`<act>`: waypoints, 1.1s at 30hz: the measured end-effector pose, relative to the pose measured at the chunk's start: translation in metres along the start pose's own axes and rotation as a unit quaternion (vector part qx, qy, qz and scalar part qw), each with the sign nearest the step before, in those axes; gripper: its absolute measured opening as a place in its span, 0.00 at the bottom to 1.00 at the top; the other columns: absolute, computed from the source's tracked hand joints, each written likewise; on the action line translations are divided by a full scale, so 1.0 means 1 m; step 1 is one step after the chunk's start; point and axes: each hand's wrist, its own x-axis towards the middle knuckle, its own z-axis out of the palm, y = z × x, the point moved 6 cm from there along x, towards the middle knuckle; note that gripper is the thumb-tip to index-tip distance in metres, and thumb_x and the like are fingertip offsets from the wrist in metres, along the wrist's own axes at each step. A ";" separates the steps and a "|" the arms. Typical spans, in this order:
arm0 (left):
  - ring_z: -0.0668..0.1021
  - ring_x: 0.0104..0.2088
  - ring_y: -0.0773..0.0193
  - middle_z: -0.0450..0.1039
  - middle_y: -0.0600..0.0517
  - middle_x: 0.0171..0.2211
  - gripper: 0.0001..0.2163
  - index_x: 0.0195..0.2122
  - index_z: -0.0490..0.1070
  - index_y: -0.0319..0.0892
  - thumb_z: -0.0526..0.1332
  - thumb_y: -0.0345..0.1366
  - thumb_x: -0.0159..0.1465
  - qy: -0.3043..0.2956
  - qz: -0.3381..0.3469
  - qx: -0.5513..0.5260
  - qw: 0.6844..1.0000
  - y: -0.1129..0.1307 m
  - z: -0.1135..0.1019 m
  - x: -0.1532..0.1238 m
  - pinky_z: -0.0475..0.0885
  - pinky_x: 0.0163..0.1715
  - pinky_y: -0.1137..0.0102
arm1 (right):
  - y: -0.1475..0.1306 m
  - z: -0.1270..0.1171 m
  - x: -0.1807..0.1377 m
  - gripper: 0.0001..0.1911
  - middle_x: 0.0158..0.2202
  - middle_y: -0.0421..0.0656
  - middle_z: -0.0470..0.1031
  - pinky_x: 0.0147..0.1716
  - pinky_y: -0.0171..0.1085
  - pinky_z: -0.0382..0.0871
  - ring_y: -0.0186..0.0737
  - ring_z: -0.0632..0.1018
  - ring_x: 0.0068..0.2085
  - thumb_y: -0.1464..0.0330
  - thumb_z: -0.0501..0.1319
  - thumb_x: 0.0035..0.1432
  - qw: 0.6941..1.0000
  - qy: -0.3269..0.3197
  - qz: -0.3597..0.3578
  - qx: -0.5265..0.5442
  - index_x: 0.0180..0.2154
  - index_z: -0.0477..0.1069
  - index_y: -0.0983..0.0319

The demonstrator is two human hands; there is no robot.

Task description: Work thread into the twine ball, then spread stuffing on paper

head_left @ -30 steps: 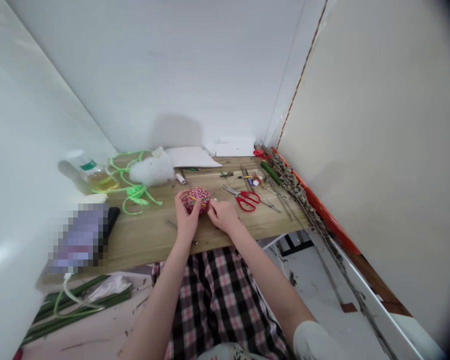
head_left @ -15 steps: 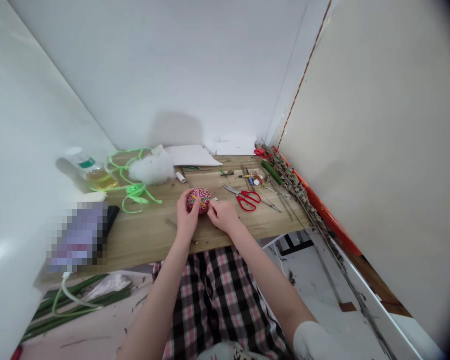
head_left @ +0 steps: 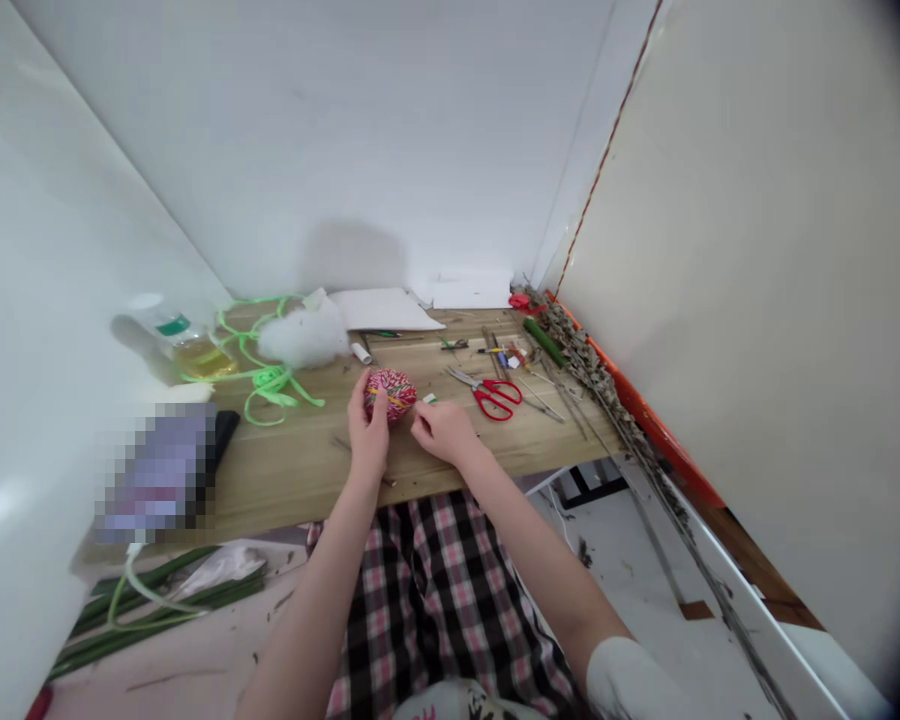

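While the left hand (head_left: 368, 432) grips the coloured ball (head_left: 394, 392) near the frame's centre, the right hand (head_left: 444, 431) is bunched just beside it; whether it holds anything cannot be confirmed. The ball's visible side appears fully wrapped; work outstanding cannot be determined.

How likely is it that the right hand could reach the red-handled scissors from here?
Probably yes: the red-handled scissors lie close to the right hand, beyond it and to its right on the tabletop, with nothing visible in between. Whether that hand holds anything is unclear.
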 end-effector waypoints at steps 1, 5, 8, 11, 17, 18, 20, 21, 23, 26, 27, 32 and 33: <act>0.69 0.62 0.55 0.67 0.45 0.63 0.24 0.60 0.68 0.47 0.60 0.48 0.65 -0.007 -0.008 -0.011 1.000 0.000 0.001 0.000 0.63 0.64 0.59 | 0.000 0.001 0.000 0.11 0.30 0.44 0.79 0.31 0.36 0.55 0.39 0.76 0.31 0.67 0.54 0.65 1.000 -0.006 0.004 -0.001 0.35 0.73 0.62; 0.71 0.61 0.54 0.67 0.45 0.62 0.28 0.61 0.66 0.48 0.66 0.47 0.61 -0.038 -0.031 -0.025 0.998 0.004 0.006 -0.002 0.65 0.62 0.59 | 0.001 0.001 0.000 0.12 0.32 0.45 0.80 0.31 0.36 0.55 0.39 0.77 0.31 0.67 0.52 0.67 1.000 -0.013 0.005 -0.001 0.40 0.73 0.62; 0.71 0.61 0.53 0.66 0.44 0.62 0.35 0.61 0.64 0.47 0.72 0.43 0.53 -0.035 -0.033 -0.002 0.999 0.006 0.006 -0.004 0.64 0.63 0.58 | 0.001 -0.001 -0.001 0.13 0.34 0.47 0.81 0.31 0.36 0.56 0.40 0.78 0.32 0.67 0.50 0.69 1.000 -0.003 0.002 -0.003 0.43 0.73 0.63; 0.72 0.59 0.53 0.68 0.44 0.60 0.34 0.60 0.65 0.47 0.73 0.43 0.53 -0.021 -0.029 0.004 0.999 0.005 0.004 -0.003 0.66 0.62 0.60 | 0.000 -0.002 0.000 0.14 0.34 0.47 0.81 0.32 0.36 0.57 0.40 0.78 0.33 0.67 0.49 0.69 1.000 0.004 -0.004 0.000 0.43 0.72 0.63; 0.76 0.54 0.55 0.71 0.45 0.56 0.30 0.59 0.65 0.48 0.69 0.46 0.57 -0.016 -0.051 -0.019 0.998 -0.008 0.002 -0.001 0.72 0.56 0.60 | 0.003 -0.001 0.000 0.13 0.33 0.47 0.81 0.32 0.36 0.57 0.40 0.78 0.33 0.67 0.50 0.69 1.000 -0.005 0.009 0.003 0.43 0.72 0.64; 0.76 0.54 0.55 0.71 0.45 0.55 0.30 0.59 0.64 0.48 0.69 0.46 0.56 -0.018 -0.059 -0.020 0.998 -0.009 0.003 -0.001 0.72 0.56 0.60 | 0.003 -0.001 0.001 0.13 0.34 0.48 0.81 0.32 0.36 0.57 0.41 0.78 0.33 0.67 0.50 0.69 1.000 -0.007 0.011 0.004 0.43 0.72 0.64; 0.75 0.55 0.54 0.70 0.44 0.56 0.32 0.59 0.64 0.47 0.71 0.46 0.54 -0.027 -0.069 -0.011 0.997 -0.008 0.004 -0.002 0.71 0.57 0.59 | 0.004 -0.001 0.001 0.14 0.34 0.48 0.81 0.32 0.36 0.58 0.41 0.78 0.33 0.67 0.50 0.69 1.000 -0.007 0.012 0.004 0.44 0.72 0.64; 0.75 0.56 0.54 0.70 0.44 0.57 0.34 0.58 0.64 0.46 0.73 0.45 0.52 -0.031 -0.070 -0.004 0.997 -0.006 0.005 -0.003 0.70 0.58 0.59 | 0.004 -0.001 0.001 0.14 0.34 0.48 0.81 0.32 0.36 0.58 0.41 0.78 0.34 0.68 0.49 0.69 1.000 -0.006 0.012 0.003 0.45 0.72 0.65; 0.74 0.57 0.53 0.69 0.43 0.58 0.38 0.58 0.63 0.45 0.75 0.44 0.48 -0.034 -0.070 0.014 0.997 -0.003 0.006 -0.005 0.68 0.60 0.59 | 0.005 -0.002 0.001 0.15 0.35 0.49 0.81 0.32 0.36 0.59 0.42 0.78 0.34 0.68 0.49 0.70 1.000 -0.004 0.014 0.003 0.46 0.72 0.65; 0.74 0.56 0.53 0.70 0.43 0.57 0.37 0.57 0.63 0.45 0.75 0.45 0.48 -0.025 -0.071 0.027 0.997 -0.002 0.006 -0.006 0.68 0.59 0.59 | 0.005 -0.004 0.000 0.14 0.35 0.49 0.81 0.33 0.36 0.59 0.42 0.78 0.34 0.67 0.49 0.70 1.000 0.002 0.013 0.006 0.45 0.72 0.65; 0.75 0.56 0.53 0.70 0.43 0.56 0.36 0.57 0.64 0.45 0.74 0.46 0.49 -0.024 -0.072 0.025 0.997 -0.002 0.007 -0.006 0.68 0.58 0.60 | 0.004 -0.004 0.000 0.14 0.35 0.49 0.81 0.33 0.36 0.59 0.42 0.78 0.34 0.67 0.49 0.70 1.000 0.004 0.012 0.007 0.44 0.72 0.64; 0.77 0.51 0.57 0.72 0.44 0.53 0.30 0.54 0.65 0.44 0.70 0.49 0.53 -0.031 -0.092 -0.004 0.995 -0.009 0.008 -0.004 0.72 0.53 0.63 | 0.004 -0.002 -0.001 0.14 0.35 0.48 0.80 0.33 0.36 0.59 0.42 0.78 0.35 0.68 0.48 0.70 1.000 0.004 0.002 0.004 0.45 0.71 0.64; 0.77 0.49 0.57 0.73 0.44 0.52 0.29 0.53 0.66 0.43 0.70 0.49 0.54 -0.031 -0.098 -0.003 0.995 -0.010 0.008 -0.004 0.72 0.52 0.63 | 0.004 -0.002 -0.001 0.14 0.35 0.48 0.80 0.32 0.36 0.59 0.42 0.78 0.35 0.68 0.48 0.70 1.000 0.004 0.002 0.005 0.46 0.71 0.64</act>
